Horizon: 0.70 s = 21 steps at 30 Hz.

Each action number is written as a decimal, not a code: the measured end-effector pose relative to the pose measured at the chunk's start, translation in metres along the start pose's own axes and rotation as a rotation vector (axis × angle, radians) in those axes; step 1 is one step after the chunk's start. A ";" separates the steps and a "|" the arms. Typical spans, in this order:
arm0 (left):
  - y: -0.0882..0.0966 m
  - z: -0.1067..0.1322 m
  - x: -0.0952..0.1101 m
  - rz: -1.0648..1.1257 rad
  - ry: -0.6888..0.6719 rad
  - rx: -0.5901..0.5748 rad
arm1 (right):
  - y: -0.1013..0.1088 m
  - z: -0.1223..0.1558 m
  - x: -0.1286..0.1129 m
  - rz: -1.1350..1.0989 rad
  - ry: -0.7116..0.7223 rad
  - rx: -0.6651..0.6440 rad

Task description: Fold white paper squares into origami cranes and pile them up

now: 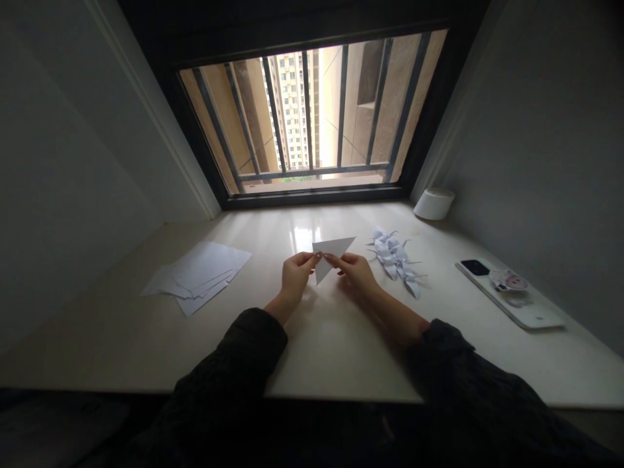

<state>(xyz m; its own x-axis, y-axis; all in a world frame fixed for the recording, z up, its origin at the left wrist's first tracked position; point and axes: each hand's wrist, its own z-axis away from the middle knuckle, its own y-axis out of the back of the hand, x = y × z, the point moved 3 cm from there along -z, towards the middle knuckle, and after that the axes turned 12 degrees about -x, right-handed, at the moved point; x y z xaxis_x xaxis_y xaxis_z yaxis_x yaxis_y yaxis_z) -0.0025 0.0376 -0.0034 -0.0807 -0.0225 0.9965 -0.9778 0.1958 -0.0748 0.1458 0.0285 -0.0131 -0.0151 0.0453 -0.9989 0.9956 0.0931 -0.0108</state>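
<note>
Both hands hold a white paper sheet folded into a triangle point(331, 250) just above the pale sill-like tabletop point(341, 338). My left hand point(296, 276) pinches its left lower edge with thumb and fingers closed. My right hand point(355, 270) pinches the edge from the right, fingers closed too. The triangle's long point aims to the upper right, a shorter point hangs down between the hands.
A loose stack of white paper sheets point(197, 276) lies at the left. Several folded white paper cranes point(396, 260) lie right of my hands. A white phone point(509, 292) lies at the far right, a white round container point(433, 203) near the barred window point(312, 117).
</note>
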 end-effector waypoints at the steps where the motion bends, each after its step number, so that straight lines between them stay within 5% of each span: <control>1: 0.000 0.000 0.000 0.000 -0.003 0.005 | 0.000 0.001 -0.001 0.002 0.002 0.002; 8: 0.000 -0.001 -0.002 -0.014 -0.006 0.051 | 0.003 0.003 -0.007 0.024 -0.050 0.061; 16: 0.003 -0.003 -0.003 -0.004 -0.004 0.085 | 0.009 -0.007 0.002 0.029 -0.036 -0.062; 21: 0.002 -0.003 0.001 -0.005 -0.113 0.052 | 0.011 -0.006 0.000 0.049 -0.008 -0.050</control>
<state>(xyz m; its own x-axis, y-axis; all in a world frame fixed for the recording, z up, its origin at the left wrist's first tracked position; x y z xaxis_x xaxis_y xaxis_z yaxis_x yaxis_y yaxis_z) -0.0037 0.0412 -0.0022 -0.0942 -0.1343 0.9864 -0.9867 0.1445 -0.0745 0.1560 0.0350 -0.0133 0.0342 0.0435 -0.9985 0.9893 0.1402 0.0400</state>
